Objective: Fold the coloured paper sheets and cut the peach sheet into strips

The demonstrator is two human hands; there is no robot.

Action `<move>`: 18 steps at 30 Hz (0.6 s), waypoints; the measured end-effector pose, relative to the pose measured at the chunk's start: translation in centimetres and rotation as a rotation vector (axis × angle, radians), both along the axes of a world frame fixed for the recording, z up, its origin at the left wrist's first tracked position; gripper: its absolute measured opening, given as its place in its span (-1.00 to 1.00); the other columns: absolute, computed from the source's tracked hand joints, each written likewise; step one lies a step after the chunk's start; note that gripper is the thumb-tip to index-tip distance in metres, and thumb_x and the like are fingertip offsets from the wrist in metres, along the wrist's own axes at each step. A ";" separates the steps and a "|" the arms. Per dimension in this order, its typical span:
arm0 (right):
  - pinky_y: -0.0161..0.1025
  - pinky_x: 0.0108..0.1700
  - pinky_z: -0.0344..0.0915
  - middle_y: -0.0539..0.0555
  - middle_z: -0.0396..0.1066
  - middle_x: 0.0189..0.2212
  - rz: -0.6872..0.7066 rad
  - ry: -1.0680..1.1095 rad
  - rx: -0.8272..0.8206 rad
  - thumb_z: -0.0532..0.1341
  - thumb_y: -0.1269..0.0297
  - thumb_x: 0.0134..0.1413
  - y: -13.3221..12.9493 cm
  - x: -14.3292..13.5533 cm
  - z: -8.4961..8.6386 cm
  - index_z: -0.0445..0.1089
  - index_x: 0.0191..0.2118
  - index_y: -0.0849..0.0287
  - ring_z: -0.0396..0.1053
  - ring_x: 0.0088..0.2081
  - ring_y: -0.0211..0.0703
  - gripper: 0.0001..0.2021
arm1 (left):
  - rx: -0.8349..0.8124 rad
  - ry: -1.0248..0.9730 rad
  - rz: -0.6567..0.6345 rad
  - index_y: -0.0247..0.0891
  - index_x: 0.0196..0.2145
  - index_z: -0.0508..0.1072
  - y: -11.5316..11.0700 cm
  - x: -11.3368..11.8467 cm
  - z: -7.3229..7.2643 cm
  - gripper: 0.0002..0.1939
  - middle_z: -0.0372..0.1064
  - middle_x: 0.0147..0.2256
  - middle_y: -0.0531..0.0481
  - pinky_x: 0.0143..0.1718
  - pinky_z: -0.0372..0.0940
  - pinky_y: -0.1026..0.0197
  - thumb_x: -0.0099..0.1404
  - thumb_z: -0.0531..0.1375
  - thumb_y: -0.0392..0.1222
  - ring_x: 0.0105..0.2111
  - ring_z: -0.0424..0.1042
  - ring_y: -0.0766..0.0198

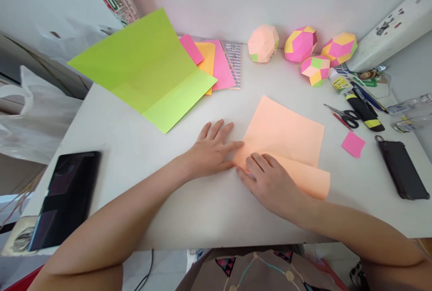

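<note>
A peach sheet of paper (285, 131) lies on the white table (175, 201), folded over along its near edge. My left hand (212, 149) lies flat with fingers spread, its fingertips touching the sheet's left corner. My right hand (266, 181) presses palm down on the folded flap near that same corner. Neither hand grips anything.
A large green folded sheet (148, 68) and pink and orange papers (216, 61) lie at the back left. Several paper polyhedra (300, 43) stand by the wall. Scissors (344, 115), markers (364, 111), a pink note (353, 143), a dark phone (401, 169) sit right; a tablet (65, 196) left.
</note>
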State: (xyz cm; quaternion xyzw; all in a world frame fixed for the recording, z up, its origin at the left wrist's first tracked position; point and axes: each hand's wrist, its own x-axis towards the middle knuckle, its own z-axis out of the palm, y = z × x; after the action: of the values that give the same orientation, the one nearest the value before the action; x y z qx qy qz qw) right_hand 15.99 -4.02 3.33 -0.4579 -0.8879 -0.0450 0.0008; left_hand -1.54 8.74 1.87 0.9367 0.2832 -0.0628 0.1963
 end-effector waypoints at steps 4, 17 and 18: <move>-0.07 -0.20 0.20 0.23 0.34 -0.23 -0.009 -0.020 0.064 0.06 0.54 0.12 0.4 -0.5 -0.8 0.34 -0.01 0.25 0.22 -0.16 -0.01 -0.67 | -0.016 0.031 -0.007 0.02 0.21 0.18 -0.1 0.1 0.3 -0.46 -0.31 0.35 -0.10 0.22 -0.32 -0.27 0.31 0.06 0.13 0.31 -0.41 -0.20; -0.08 -0.16 0.24 0.20 0.33 -0.28 -0.007 -0.046 0.081 0.05 0.53 0.15 -0.1 -0.1 -0.6 0.36 -0.11 0.28 0.24 -0.11 0.00 -0.76 | 0.007 0.059 -0.021 0.00 0.24 0.12 -0.2 0.0 0.2 -0.44 -0.37 0.35 -0.15 0.22 -0.34 -0.27 0.33 0.02 0.13 0.31 -0.45 -0.18; -0.05 -0.10 0.24 0.20 0.34 -0.26 -0.003 -0.014 0.105 0.06 0.51 0.16 -0.2 0.1 -0.3 0.36 -0.10 0.27 0.23 -0.05 0.03 -0.77 | 0.026 0.062 -0.025 -0.01 0.24 0.12 -0.3 0.0 0.1 -0.44 -0.35 0.35 -0.16 0.22 -0.33 -0.28 0.34 0.01 0.12 0.31 -0.44 -0.18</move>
State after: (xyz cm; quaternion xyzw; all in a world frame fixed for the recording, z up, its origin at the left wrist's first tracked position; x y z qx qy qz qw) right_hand 16.12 -4.27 3.04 -0.4583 -0.8835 -0.0946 0.0187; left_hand -1.58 8.48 1.99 0.9402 0.2783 -0.0905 0.1743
